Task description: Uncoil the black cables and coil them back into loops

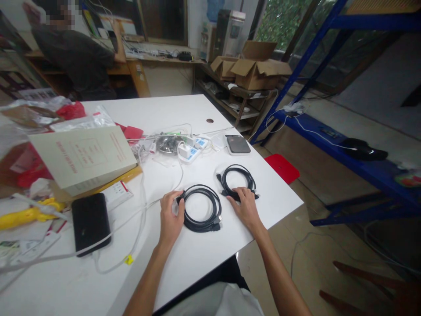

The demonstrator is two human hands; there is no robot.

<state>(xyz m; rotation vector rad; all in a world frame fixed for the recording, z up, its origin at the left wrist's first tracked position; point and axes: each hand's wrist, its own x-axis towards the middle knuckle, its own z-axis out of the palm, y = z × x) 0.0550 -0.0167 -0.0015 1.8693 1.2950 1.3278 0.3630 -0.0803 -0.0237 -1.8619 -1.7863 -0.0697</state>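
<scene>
Two coiled black cables lie side by side on the white table (131, 281). My left hand (171, 217) pinches the upper left edge of the left coil (213, 197), whose connector ends show at its lower right. On the lower edge of the right coil (252, 175) rests my right hand (244, 205), its fingers closed on the cable. Connector ends stick out at the left and right of that coil. The two coils do not overlap.
A black phone (91, 224) with a white cable lies at the left, near a yellow tool (29, 216) and a paper box (85, 153). Behind the coils are a power strip (192, 151) and a flat device (237, 144). A person (72, 57) sits far left.
</scene>
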